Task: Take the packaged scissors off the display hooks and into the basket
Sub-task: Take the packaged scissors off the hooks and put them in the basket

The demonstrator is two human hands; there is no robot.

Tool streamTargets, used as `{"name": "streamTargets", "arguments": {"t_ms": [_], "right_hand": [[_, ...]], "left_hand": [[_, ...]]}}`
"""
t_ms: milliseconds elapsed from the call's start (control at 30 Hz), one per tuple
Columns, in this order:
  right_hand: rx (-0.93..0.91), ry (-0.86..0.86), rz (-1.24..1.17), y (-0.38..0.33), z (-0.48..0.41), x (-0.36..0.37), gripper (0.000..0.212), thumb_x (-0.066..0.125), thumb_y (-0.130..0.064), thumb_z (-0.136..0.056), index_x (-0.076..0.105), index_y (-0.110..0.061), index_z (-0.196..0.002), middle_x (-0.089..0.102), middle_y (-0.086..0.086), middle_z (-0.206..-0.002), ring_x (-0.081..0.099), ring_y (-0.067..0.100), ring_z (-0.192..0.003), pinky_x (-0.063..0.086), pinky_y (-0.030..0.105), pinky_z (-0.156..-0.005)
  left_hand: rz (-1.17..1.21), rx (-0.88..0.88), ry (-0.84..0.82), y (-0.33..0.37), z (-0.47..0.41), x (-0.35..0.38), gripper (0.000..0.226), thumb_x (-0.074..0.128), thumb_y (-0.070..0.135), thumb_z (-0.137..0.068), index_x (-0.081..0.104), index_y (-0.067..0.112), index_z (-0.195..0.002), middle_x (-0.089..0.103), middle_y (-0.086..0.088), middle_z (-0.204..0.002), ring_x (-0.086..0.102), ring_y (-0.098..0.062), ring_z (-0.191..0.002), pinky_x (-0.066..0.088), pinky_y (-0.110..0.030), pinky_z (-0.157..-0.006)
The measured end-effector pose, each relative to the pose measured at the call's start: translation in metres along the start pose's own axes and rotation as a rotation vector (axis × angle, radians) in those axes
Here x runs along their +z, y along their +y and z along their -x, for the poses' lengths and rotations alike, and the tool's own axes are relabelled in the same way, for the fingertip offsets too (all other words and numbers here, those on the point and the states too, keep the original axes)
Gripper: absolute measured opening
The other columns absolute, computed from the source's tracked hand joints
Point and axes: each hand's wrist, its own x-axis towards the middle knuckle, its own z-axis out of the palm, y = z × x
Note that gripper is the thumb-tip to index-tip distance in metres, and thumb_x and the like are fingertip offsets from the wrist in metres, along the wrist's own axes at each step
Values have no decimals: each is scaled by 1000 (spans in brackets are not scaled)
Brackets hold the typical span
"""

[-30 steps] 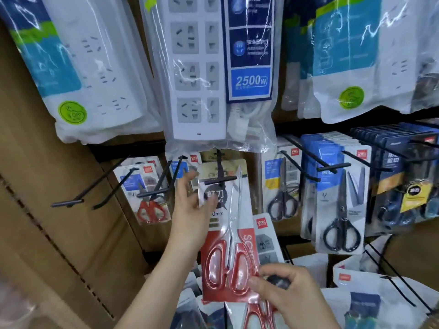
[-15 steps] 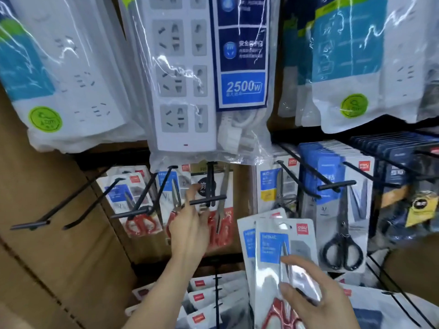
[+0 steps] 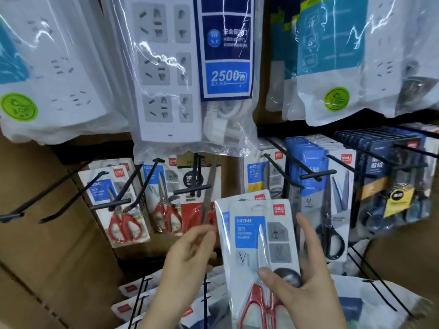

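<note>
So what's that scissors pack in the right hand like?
The scissors pack is a white card with a blue HOME panel and red logo, under clear plastic. Red-handled scissors sit blades up. It is upright; the right hand grips its lower part, thumb on front. A second pack lies behind it.

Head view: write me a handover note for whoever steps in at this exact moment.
Right hand grips at least two held packs of scissors, thumb on the front one.
Left hand is open beside their left edge; contact unclear.
On the hooks hang red-handled packs at left and black-handled packs at right.
Basket not in view.
Left to do: put the held packs in the basket, then clear the rest.
</note>
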Motion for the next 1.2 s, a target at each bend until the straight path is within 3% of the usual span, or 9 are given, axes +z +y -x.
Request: {"name": "streamTargets", "arguments": {"t_ms": [200,400,533,633,733,833,967,1067,1200], "right_hand": [[-1,45,41,-2,3,18,109,80,12,-68,33,-57,-137,78,-4,-99,74,12,-89,56,18,-68],[-60,46,1,-10,10,29,82,74,14,-74,50,-38,-133,77,-6,-101,73,8,-91,54,13,-68],[-80,9,-12,-20,14,33,43,55,-9,-94,57,-37,-127,71,-27,-107,65,-11,-99,50,5,-78],[-59,-44,5,-25,18,32,41,49,-23,-96,49,-53,-124,58,-51,-105,52,-29,-101,40,0,-92],[-31,-89,3,-24,20,33,41,50,-29,-94,47,-57,-123,49,-59,-104,44,-36,-101,38,-7,-83],[-53,-85,30,-17,19,31,40,54,-17,-95,60,-46,-121,57,-50,-108,48,-30,-106,33,-9,-81],[-101,71,49,-7,15,30,61,54,10,-93,64,-45,-116,74,-16,-111,66,5,-87,49,8,-78],[-85,167,-55,-7,12,28,60,57,15,-88,53,-40,-112,79,-1,-92,72,10,-80,55,13,-69],[-24,140,-86,-7,10,25,49,64,10,-85,61,-28,-115,79,2,-83,73,8,-74,57,16,-69]], "left_hand": [[-49,61,95,-16,34,15,73,87,15,-72,51,55,-122,67,11,-85,59,-12,-70,55,-31,-73],[-134,-11,89,-6,44,4,12,85,27,-74,73,29,-77,67,5,-79,57,-9,-68,46,-18,-63],[-37,-54,107,-6,50,-2,16,71,13,-88,75,17,-73,74,1,-66,65,-7,-61,50,-22,-62],[40,-74,168,-5,53,-4,17,67,10,-91,75,16,-78,75,-1,-68,70,-16,-67,54,-30,-68],[191,-114,222,-3,54,-5,16,60,10,-95,72,10,-85,75,-7,-68,68,-21,-64,55,-40,-73],[354,-154,307,-5,52,-8,15,56,9,-97,67,4,-88,73,-13,-66,65,-24,-60,53,-43,-72],[373,-122,393,-15,53,-20,14,52,-1,-98,62,4,-107,75,-9,-71,67,-29,-72,52,-44,-81],[229,15,417,-22,59,-31,59,52,-11,-94,54,35,-131,78,-3,-92,72,-27,-91,52,-42,-88],[-107,236,397,-28,64,-46,78,51,-18,-90,69,57,-105,69,3,-115,63,-17,-110,41,-1,-86]]}}
